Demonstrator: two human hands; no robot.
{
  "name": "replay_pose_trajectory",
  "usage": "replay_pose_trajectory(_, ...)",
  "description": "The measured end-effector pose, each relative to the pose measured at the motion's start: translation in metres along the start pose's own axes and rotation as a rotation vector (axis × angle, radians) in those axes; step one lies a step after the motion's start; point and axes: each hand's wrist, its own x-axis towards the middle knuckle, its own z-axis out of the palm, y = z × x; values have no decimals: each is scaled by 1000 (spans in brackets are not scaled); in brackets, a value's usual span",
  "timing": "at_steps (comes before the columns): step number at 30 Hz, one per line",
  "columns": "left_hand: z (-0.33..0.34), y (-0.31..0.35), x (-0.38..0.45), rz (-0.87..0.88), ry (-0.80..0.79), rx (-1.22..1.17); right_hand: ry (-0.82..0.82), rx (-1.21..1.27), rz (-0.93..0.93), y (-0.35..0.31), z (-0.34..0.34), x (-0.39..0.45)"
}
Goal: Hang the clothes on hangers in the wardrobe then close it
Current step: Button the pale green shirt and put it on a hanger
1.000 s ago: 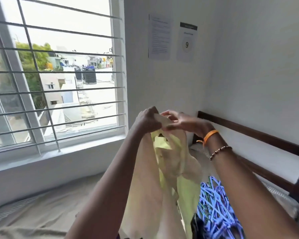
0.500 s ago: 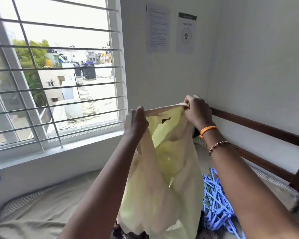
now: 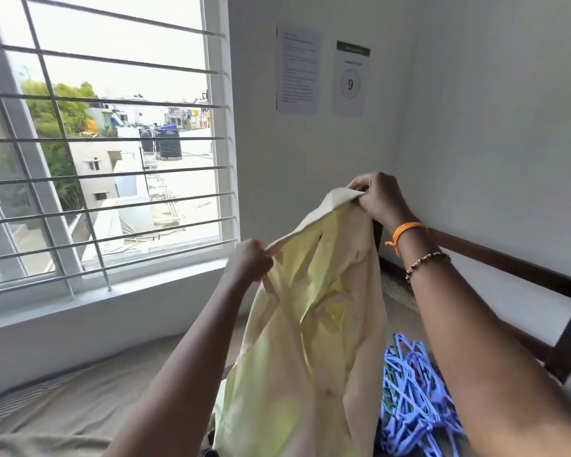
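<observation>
Both hands hold a pale yellow garment up in front of the person, above the bed. The left hand has its fingers curled tight on one point of the top edge; the right hand, higher and nearer the room's corner, pinches the other end of that edge. The cloth between them slopes up from left to right, and the rest hangs down in loose folds to the bottom of the view, hiding part of the bed and whatever lies directly behind it. On the bed's right side, just beside the hanging cloth and partly under the right forearm, lies a tangled heap of blue hangers. A dark wooden bed frame runs along the right wall behind that arm. The right wrist carries an orange band and a beaded bracelet. A barred window fills the left side, with its sill above the bed's far edge. Two printed sheets are stuck on the far wall, one marked with a 9. The wardrobe does not show here.
</observation>
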Motion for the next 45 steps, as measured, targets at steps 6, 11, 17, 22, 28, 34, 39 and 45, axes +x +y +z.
replay_pose_trajectory(6, -8, 12, 10, -147, 192, -207, -208, -469, 346, 39, 35, -39)
replay_pose_trajectory(11, -28, 50, -3, -76, 37, -702, -135, 612, 682, 12, 17, -27)
replay_pose_trajectory(17, -84, 99, -5, 486, 501, -839, 261, 1034, 93, -65, -58, -4)
replay_pose_trajectory(22, -110, 118, 13, 425, 395, -474, 402, 325, -162, -89, -78, 24)
replay_pose_trajectory(28, -149, 125, 9, 463, 678, -522, 524, 357, -195, -99, -81, 38)
replay_pose_trajectory(34, -142, 122, -2, 406, 442, -826, 474, 322, -35, -101, -65, 23)
replay_pose_trajectory(39, -148, 118, -28, 431, 516, -860, 563, 420, -99, -118, -70, -18)
replay_pose_trajectory(45, -157, 127, -63, 632, 651, -663, 781, 440, -222, -136, -61, -26)
